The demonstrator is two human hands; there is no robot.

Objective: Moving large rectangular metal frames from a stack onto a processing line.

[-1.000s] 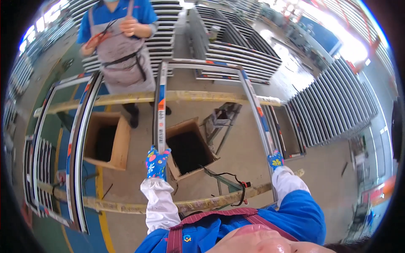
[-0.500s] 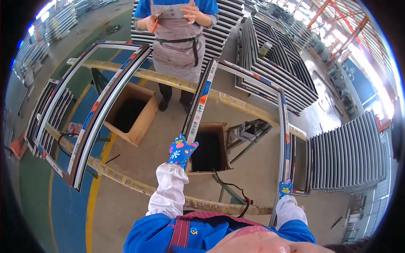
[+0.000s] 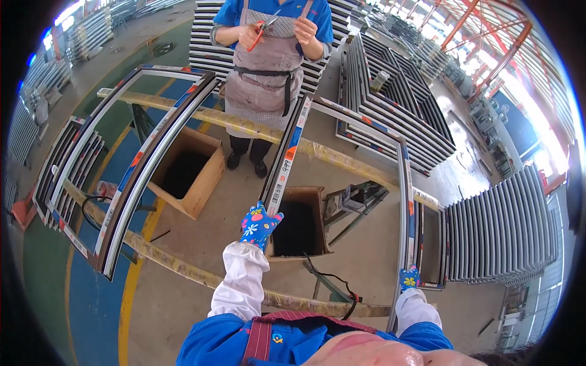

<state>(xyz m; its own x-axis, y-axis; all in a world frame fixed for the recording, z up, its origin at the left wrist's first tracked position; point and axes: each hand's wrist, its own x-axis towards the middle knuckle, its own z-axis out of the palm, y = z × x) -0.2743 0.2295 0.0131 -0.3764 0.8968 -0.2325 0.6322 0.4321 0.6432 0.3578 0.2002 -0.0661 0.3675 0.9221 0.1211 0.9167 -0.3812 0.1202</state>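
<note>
A rectangular window frame (image 3: pixel 288 160), dark on its outer side with printed tape strips, lies across two padded beams. My left hand (image 3: pixel 259 226), in a blue flowered glove, is closed around its left bar. On the right bar, close to the near end, my right hand (image 3: pixel 409 279) grips in a matching glove. The near end of the frame is partly hidden by my body. To the left, a second window frame (image 3: pixel 135 168) rests on the same beams. Across from me stands a person in an apron (image 3: pixel 265 91), holding red-handled scissors (image 3: pixel 259 34).
The yellowish wrapped beams (image 3: pixel 339 157) run left to right under both frames. Below stand two open cardboard boxes (image 3: pixel 207 177) with dark insides. Stacked frames rise behind the person and at the right (image 3: pixel 500 226). A dark cable (image 3: pixel 336 266) hangs by the near beam.
The person opposite has shifted right and lifted the scissors, which now point upward. Both my hands keep their hold on the frame, which sits slightly left and lower in view.
</note>
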